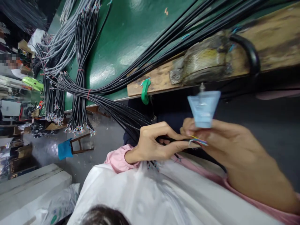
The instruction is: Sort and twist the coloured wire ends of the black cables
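My left hand (pixel 159 140) pinches the end of a black cable (pixel 167 138) between thumb and fingers. Thin coloured wires (pixel 199 142), yellow, blue and red among them, stick out of that end towards my right hand (pixel 234 147). The right fingers are curled close beside the wires; what lies within them is hidden. Overlapping these fingertips is a light blue, cup-shaped piece (pixel 203 107) below a metal shaft (pixel 202 87); whether it touches the hand I cannot tell. More black cables (pixel 122 112) run from the bench to my left hand.
On the green bench (pixel 112 40) lie tied bundles of black cables (pixel 81 53) and grey cables (pixel 62 43). A wrapped, motor-like unit (pixel 203 61) sits on a wooden board (pixel 276 40) beside a green clip (pixel 145 90). A blue-seated stool (pixel 65 149) stands on the floor.
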Tool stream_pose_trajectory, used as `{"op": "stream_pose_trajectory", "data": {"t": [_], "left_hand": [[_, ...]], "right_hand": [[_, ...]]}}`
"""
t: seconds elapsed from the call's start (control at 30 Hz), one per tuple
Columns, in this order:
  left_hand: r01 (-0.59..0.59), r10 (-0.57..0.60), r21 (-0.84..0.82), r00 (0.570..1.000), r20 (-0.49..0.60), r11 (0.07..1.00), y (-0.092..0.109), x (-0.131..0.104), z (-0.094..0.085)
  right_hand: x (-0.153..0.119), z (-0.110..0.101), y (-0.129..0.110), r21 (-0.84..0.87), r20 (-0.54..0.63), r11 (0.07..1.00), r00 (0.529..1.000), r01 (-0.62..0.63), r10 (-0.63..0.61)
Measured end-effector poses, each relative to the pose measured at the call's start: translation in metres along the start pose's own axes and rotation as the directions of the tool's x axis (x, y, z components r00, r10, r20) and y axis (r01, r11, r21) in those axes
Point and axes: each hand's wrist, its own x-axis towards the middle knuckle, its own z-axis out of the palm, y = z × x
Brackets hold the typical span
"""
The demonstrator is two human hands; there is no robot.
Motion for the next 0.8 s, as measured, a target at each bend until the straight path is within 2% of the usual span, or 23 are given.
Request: {"op": "stream_pose_trajectory", "data": {"t": [0.1,0.17,0.2,0.27,0.37,0.4,0.47,0.53,0.6,0.67,0.8], "left_hand": [[-0.024,0.016,0.045,0.986,0.163,0.999,0.006,0.002,-0.016],[-0.101,0.076,0.119,0.977,0.199,0.988,0.013,0.008,-0.032],[-0.134,0.102,0.178,0.979,0.178,0.975,0.017,0.013,-0.041],[-0.155,0.143,0.344,0.988,0.058,0.926,0.021,0.028,-0.06],[-0.026,0.166,0.65,0.974,-0.154,0.76,0.023,0.06,-0.084],[0.042,0.13,0.731,0.976,-0.176,0.681,0.023,0.072,-0.091],[0.183,-0.013,0.821,0.978,-0.21,0.541,0.023,0.094,-0.099],[0.248,-0.176,0.857,0.967,-0.187,0.453,0.027,0.11,-0.103],[0.258,-0.295,0.877,0.945,-0.142,0.405,0.032,0.121,-0.104],[0.261,-0.357,0.889,0.926,-0.12,0.377,0.037,0.127,-0.105],[0.36,-0.438,0.867,0.879,-0.19,0.346,0.042,0.131,-0.114]], "right_hand": [[-0.004,-0.003,0.003,-0.097,0.042,0.991,0.995,0.093,-0.089],[0.001,-0.007,0.006,-0.165,0.094,0.976,0.987,0.145,-0.131],[0.006,-0.009,0.008,-0.206,0.132,0.965,0.982,0.164,-0.139],[0.015,-0.011,0.011,-0.295,0.23,0.934,0.964,0.2,-0.134],[0.027,-0.009,0.018,-0.385,0.376,0.878,0.917,0.286,-0.134],[0.03,-0.008,0.02,-0.409,0.425,0.852,0.895,0.326,-0.138],[0.032,-0.007,0.026,-0.461,0.52,0.79,0.844,0.404,-0.128],[0.031,-0.006,0.035,-0.505,0.572,0.744,0.815,0.438,-0.092],[0.029,-0.004,0.045,-0.53,0.579,0.735,0.814,0.424,-0.052],[0.026,0.0,0.057,-0.547,0.574,0.736,0.819,0.399,-0.017],[0.025,0.009,0.079,-0.59,0.554,0.707,0.833,0.391,0.002]]}}
